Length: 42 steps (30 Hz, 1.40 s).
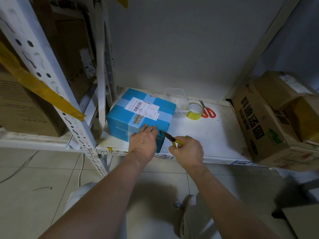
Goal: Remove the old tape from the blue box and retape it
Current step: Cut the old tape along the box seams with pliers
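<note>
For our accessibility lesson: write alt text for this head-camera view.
A person's left hand rests on a taped blue box on a white shelf, while the right hand holds yellow-handled pliers at its front.

Unreadable Chinese print on carton (259,128)

- A white metal shelf (215,135) is seen, scuffed along its front edge.
- A blue box (138,116) is set at its left end.
- A clear plastic container (176,99), a tape roll (194,111) and red-handled scissors (208,111) are laid behind.
- A brown carton (259,125) is placed at the right.
</note>
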Tool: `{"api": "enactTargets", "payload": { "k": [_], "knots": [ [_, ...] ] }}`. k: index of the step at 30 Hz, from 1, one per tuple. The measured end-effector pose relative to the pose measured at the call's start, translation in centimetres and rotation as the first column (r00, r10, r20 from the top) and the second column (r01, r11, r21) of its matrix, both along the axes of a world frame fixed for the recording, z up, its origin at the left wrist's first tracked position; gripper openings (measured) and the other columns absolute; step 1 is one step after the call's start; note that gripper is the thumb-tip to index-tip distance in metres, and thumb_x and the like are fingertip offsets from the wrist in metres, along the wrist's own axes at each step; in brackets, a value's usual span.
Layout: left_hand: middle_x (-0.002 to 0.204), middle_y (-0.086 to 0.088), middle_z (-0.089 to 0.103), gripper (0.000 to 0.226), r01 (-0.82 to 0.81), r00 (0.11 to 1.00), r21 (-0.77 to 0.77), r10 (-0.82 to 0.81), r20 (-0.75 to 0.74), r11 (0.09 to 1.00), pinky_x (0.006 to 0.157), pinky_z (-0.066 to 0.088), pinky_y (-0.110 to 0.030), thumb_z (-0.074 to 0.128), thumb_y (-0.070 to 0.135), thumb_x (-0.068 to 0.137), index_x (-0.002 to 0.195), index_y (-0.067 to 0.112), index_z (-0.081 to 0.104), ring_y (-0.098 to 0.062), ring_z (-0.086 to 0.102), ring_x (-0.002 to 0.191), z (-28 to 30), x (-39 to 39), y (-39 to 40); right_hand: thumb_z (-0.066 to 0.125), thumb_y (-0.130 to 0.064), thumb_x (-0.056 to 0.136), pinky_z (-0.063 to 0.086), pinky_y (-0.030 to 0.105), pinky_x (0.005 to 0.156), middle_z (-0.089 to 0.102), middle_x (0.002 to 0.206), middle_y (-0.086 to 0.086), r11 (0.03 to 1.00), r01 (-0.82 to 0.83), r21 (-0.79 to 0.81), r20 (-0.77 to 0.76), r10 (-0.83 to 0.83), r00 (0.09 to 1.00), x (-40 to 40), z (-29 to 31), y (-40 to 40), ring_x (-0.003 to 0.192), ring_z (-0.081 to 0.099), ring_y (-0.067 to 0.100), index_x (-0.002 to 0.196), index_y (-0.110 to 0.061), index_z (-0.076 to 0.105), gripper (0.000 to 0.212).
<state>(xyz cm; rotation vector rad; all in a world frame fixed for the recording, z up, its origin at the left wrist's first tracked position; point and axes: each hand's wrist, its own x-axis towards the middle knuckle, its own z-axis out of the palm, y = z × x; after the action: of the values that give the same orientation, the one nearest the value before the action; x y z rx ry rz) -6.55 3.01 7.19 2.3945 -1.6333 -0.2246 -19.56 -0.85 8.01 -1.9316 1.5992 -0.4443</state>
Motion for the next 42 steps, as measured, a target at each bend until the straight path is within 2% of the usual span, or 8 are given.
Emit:
{"api": "enactTargets", "payload": {
  "k": [2, 5, 10, 18, 22, 26, 36, 42],
  "knots": [
    [0.139, 0.003, 0.044, 0.056, -0.001, 1.0, -0.003, 0.001, 0.001, 1.0, 0.104, 0.041, -0.039, 0.052, 0.003, 0.089, 0.14, 0.021, 0.038, -0.016, 0.033, 0.134, 0.2, 0.1, -0.1, 0.069, -0.023, 0.078, 0.049, 0.025, 0.069, 0.062, 0.078, -0.003, 0.999, 0.034, 0.042, 0.096, -0.038, 0.995, 0.1, 0.1, -0.1, 0.074, 0.057, 0.017, 0.096, -0.019, 0.071, 0.019],
    [0.134, 0.002, 0.047, 0.051, 0.014, 1.0, -0.013, -0.014, 0.018, 1.0, 0.101, 0.041, -0.037, 0.05, 0.003, 0.089, 0.137, 0.019, 0.041, -0.016, 0.037, 0.129, 0.2, 0.2, 0.1, 0.072, -0.01, 0.073, 0.046, 0.02, 0.059, 0.061, 0.067, -0.004, 0.946, 0.237, 0.223, 0.426, -0.313, 0.849, -0.2, 3.0, -2.2, 0.062, 0.053, 0.014, 0.096, -0.011, 0.074, 0.023],
    [0.137, 0.002, 0.044, 0.054, 0.012, 0.999, 0.019, -0.012, 0.047, 1.0, 0.105, 0.038, -0.042, 0.053, 0.006, 0.088, 0.138, 0.02, 0.038, -0.018, 0.034, 0.131, 0.4, -0.2, 0.3, 0.07, -0.013, 0.076, 0.048, 0.025, 0.066, 0.057, 0.072, -0.006, 0.982, 0.158, 0.101, 0.4, -0.186, 0.897, -0.8, 7.7, -5.3, 0.07, 0.053, 0.013, 0.094, -0.018, 0.072, 0.018],
    [0.143, 0.004, 0.039, 0.056, 0.113, 0.979, 0.011, -0.113, 0.168, 0.994, 0.111, 0.017, -0.045, 0.05, 0.01, 0.087, 0.138, 0.033, 0.039, -0.021, 0.031, 0.131, -0.3, 0.2, 0.1, 0.071, -0.014, 0.077, 0.051, 0.033, 0.077, 0.052, 0.067, -0.008, 0.957, 0.204, 0.206, 0.356, -0.268, 0.895, -0.4, 4.9, -5.3, 0.064, 0.048, 0.01, 0.08, -0.017, 0.066, 0.006],
    [0.127, 0.006, 0.054, 0.049, 0.119, 0.986, -0.114, -0.104, 0.126, 0.986, 0.102, 0.026, -0.037, 0.051, 0.009, 0.086, 0.129, 0.031, 0.054, -0.021, 0.043, 0.114, -0.8, 1.3, -0.9, 0.069, -0.015, 0.079, 0.053, 0.039, 0.083, 0.048, 0.065, -0.006, 0.95, 0.255, 0.18, 0.352, -0.304, 0.885, 0.9, 3.9, -7.9, 0.072, 0.05, 0.015, 0.059, -0.023, 0.045, 0.033],
    [0.081, -0.001, 0.072, 0.028, 0.013, 1.0, -0.403, -0.011, 0.006, 0.915, 0.074, 0.051, -0.038, 0.061, 0.001, 0.068, 0.088, 0.015, 0.075, -0.026, 0.06, 0.079, -2.0, 3.1, -2.7, 0.068, -0.022, 0.081, 0.054, 0.039, 0.082, 0.049, 0.065, 0.0, 0.938, 0.32, 0.134, 0.268, -0.346, 0.899, 2.4, 2.4, -12.3, 0.076, 0.056, 0.021, 0.059, -0.02, 0.038, 0.037],
    [0.091, -0.002, 0.07, 0.017, 0.001, 0.999, -0.521, -0.027, -0.043, 0.854, 0.077, 0.053, -0.039, 0.07, 0.003, 0.074, 0.087, 0.013, 0.073, -0.025, 0.061, 0.087, -4.5, 4.6, -4.7, 0.063, -0.031, 0.084, 0.052, 0.033, 0.073, 0.046, 0.068, 0.0, 0.959, 0.245, 0.145, 0.003, -0.248, 0.969, 4.9, -1.8, -18.7, 0.06, 0.046, 0.011, 0.082, -0.014, 0.044, 0.025],
    [0.095, -0.001, 0.067, 0.017, 0.012, 0.999, -0.538, -0.026, -0.019, 0.843, 0.081, 0.048, -0.039, 0.069, 0.011, 0.076, 0.092, 0.015, 0.071, -0.022, 0.055, 0.093, -4.3, 4.8, -4.3, 0.062, -0.027, 0.088, 0.05, 0.036, 0.085, 0.04, 0.067, -0.002, 0.949, 0.287, 0.127, 0.124, -0.302, 0.945, 4.8, -0.8, -16.6, 0.067, 0.047, 0.014, 0.064, -0.019, 0.03, 0.04]
  ]
}}
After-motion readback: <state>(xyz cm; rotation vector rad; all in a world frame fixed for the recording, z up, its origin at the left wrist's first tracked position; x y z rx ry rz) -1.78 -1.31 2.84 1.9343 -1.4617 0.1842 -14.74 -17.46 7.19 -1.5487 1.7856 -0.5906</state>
